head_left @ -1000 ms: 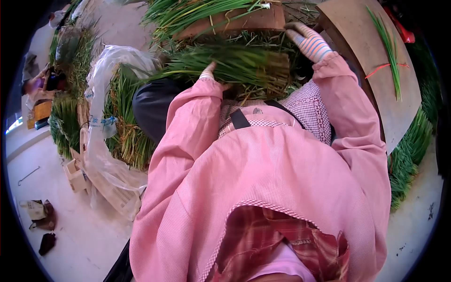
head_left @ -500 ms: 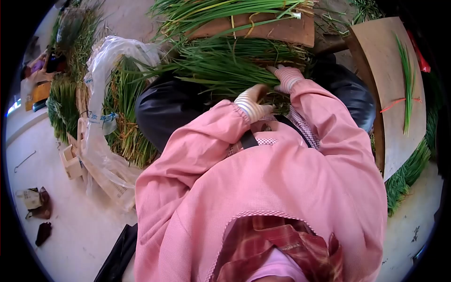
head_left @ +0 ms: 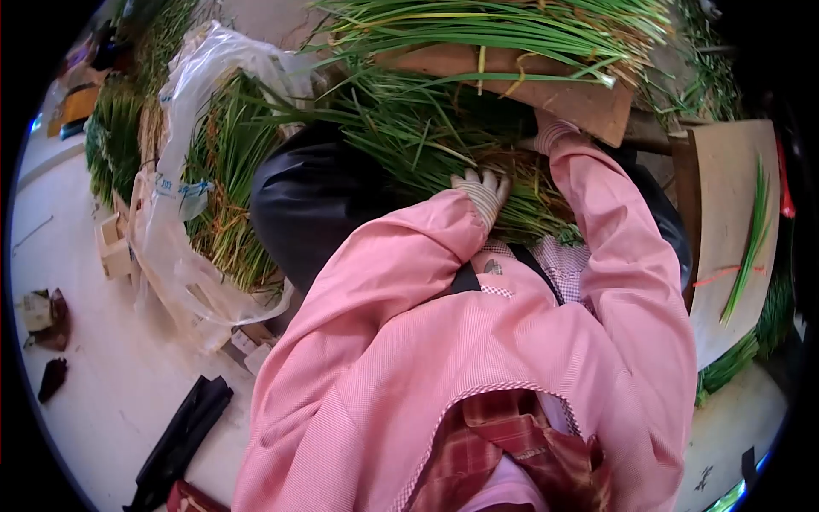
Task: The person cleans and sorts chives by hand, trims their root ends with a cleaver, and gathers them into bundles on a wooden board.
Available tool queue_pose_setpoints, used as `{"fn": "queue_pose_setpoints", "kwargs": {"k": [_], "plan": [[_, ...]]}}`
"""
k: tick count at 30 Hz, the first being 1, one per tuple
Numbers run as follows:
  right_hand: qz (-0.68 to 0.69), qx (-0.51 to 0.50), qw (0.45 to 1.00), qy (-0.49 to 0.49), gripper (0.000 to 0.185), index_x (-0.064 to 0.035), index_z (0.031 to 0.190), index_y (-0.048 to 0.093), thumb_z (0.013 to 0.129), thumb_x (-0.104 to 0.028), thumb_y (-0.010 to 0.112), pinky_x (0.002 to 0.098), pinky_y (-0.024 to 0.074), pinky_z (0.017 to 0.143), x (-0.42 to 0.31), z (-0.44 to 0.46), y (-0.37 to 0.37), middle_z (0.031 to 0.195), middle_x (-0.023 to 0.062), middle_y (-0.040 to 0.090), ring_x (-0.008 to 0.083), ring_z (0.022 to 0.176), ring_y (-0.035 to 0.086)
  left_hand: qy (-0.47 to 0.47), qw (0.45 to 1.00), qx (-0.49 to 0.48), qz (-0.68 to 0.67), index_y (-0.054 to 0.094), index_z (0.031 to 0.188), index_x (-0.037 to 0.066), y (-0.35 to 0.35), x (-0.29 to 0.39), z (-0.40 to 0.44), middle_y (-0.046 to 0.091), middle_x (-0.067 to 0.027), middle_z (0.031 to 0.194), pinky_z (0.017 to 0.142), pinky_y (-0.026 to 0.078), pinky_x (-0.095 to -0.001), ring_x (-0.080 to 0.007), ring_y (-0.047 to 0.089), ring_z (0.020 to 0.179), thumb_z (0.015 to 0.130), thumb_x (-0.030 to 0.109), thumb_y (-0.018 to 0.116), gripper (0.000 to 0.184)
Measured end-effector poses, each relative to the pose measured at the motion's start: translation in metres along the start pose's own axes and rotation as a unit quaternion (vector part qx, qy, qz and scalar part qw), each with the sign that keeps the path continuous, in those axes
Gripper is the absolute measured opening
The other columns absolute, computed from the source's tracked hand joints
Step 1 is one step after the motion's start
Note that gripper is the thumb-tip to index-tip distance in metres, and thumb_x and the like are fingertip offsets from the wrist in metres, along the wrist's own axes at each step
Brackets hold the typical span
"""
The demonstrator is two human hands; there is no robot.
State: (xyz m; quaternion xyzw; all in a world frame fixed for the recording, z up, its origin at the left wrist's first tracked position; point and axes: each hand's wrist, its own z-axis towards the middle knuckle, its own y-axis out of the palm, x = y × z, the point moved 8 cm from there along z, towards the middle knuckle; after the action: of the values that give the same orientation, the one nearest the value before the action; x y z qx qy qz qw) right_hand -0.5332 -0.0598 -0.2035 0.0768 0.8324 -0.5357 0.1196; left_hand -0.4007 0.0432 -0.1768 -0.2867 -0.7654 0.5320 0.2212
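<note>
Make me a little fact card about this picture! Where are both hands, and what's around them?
Left hand: spread on green stalks over the lap
Right hand: partly hidden near the brown board; grip unclear
On that board: upper bunch, long and green
Right side: pale board with thin green bunch
Left side: clear plastic beside leafy bundle

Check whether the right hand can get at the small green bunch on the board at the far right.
Probably yes: nothing visible covers the green bunch, though the right hand, partly hidden by the brown board, would likely need to draw clear first.
</note>
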Motion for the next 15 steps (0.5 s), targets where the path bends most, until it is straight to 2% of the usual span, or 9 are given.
{"fn": "queue_pose_setpoints", "kwargs": {"k": [1,3,5,9,10,11,13,14,15], "plan": [[0.000,0.048,0.999,-0.016,0.075,-0.0064,0.123,0.034,0.062,-0.034,0.068,0.0358,0.0331,0.094,-0.008,0.002,-0.006,0.119,0.0206,0.043,0.0338,0.109,0.042,0.001,0.999,-0.032,-0.007,0.037,0.122,0.016,0.003,0.001,0.001,0.046,-0.0170,0.113,0.068,0.043,-0.0497,-0.0334,0.050,0.093,0.077,0.020,0.042,0.045],[-0.018,0.015,1.000,0.021,0.076,-0.0068,0.123,0.034,0.061,-0.034,0.069,0.0356,0.0349,0.092,-0.016,0.001,0.005,0.118,0.0205,0.044,0.0341,0.108,0.043,0.001,0.998,-0.064,-0.016,0.037,0.122,0.016,0.003,-0.003,0.003,0.046,-0.0178,0.113,0.067,0.043,-0.0484,-0.0337,0.051,0.092,0.077,0.019,0.042,0.045],[0.042,-0.164,0.984,0.048,0.076,-0.0103,0.124,0.033,0.061,-0.032,0.069,0.0361,0.0401,0.084,-0.031,-0.018,0.008,0.112,0.0198,0.047,0.0360,0.101,0.047,0.025,0.986,-0.145,-0.075,0.040,0.120,0.018,0.009,-0.001,0.001,0.047,-0.0148,0.113,0.069,0.042,-0.0494,-0.0355,0.050,0.094,0.079,0.020,0.042,0.041],[-0.004,-0.068,0.997,-0.047,0.069,-0.0173,0.126,0.030,0.065,-0.019,0.064,0.0387,0.0443,0.074,-0.059,-0.050,0.004,0.098,0.0181,0.051,0.0355,0.084,0.053,0.024,0.988,-0.114,-0.102,0.041,0.119,0.018,0.009,0.000,-0.004,0.047,-0.0142,0.113,0.072,0.041,-0.0490,-0.0371,0.048,0.098,0.079,0.021,0.042,0.040],[-0.008,-0.068,0.996,-0.050,0.069,-0.0173,0.126,0.030,0.065,-0.019,0.064,0.0387,0.0443,0.074,-0.057,-0.054,0.010,0.098,0.0181,0.051,0.0355,0.084,0.053,0.007,0.995,-0.063,-0.072,0.039,0.121,0.016,0.008,0.003,-0.007,0.047,-0.0169,0.113,0.071,0.043,-0.0490,-0.0375,0.049,0.095,0.078,0.020,0.042,0.043],[-0.027,-0.110,0.992,-0.064,0.069,-0.0169,0.126,0.029,0.065,-0.016,0.062,0.0387,0.0446,0.073,-0.064,-0.065,0.012,0.098,0.0184,0.051,0.0357,0.083,0.053,-0.010,0.999,-0.012,-0.041,0.037,0.122,0.015,0.008,0.005,-0.009,0.046,-0.0196,0.112,0.070,0.044,-0.0491,-0.0380,0.050,0.092,0.076,0.018,0.043,0.046],[-0.038,-0.166,0.979,-0.112,0.073,-0.0153,0.129,0.024,0.065,-0.007,0.057,0.0391,0.0450,0.071,-0.080,-0.089,0.017,0.098,0.0195,0.050,0.0362,0.079,0.054,-0.016,0.997,-0.006,-0.072,0.037,0.122,0.015,0.048,0.016,-0.011,0.045,-0.0196,0.113,0.071,0.044,-0.0492,-0.0385,0.049,0.093,0.076,0.019,0.043,0.047],[-0.043,-0.235,0.966,-0.097,0.077,-0.0127,0.131,0.021,0.066,-0.009,0.061,0.0384,0.0434,0.077,-0.083,-0.098,0.023,0.105,0.0223,0.048,0.0365,0.087,0.053,-0.021,0.995,-0.002,-0.100,0.037,0.123,0.015,0.077,0.022,-0.011,0.045,-0.0196,0.114,0.072,0.044,-0.0492,-0.0391,0.049,0.094,0.076,0.019,0.043,0.047],[-0.005,-0.152,0.979,-0.135,0.054,-0.0083,0.117,0.033,0.069,-0.011,0.058,0.0379,0.0455,0.073,-0.085,-0.103,0.025,0.098,0.0194,0.052,0.0330,0.082,0.055,-0.025,0.991,0.001,-0.128,0.036,0.123,0.015,0.104,0.027,-0.012,0.045,-0.0196,0.115,0.073,0.044,-0.0493,-0.0397,0.048,0.095,0.076,0.020,0.043,0.048]]}}
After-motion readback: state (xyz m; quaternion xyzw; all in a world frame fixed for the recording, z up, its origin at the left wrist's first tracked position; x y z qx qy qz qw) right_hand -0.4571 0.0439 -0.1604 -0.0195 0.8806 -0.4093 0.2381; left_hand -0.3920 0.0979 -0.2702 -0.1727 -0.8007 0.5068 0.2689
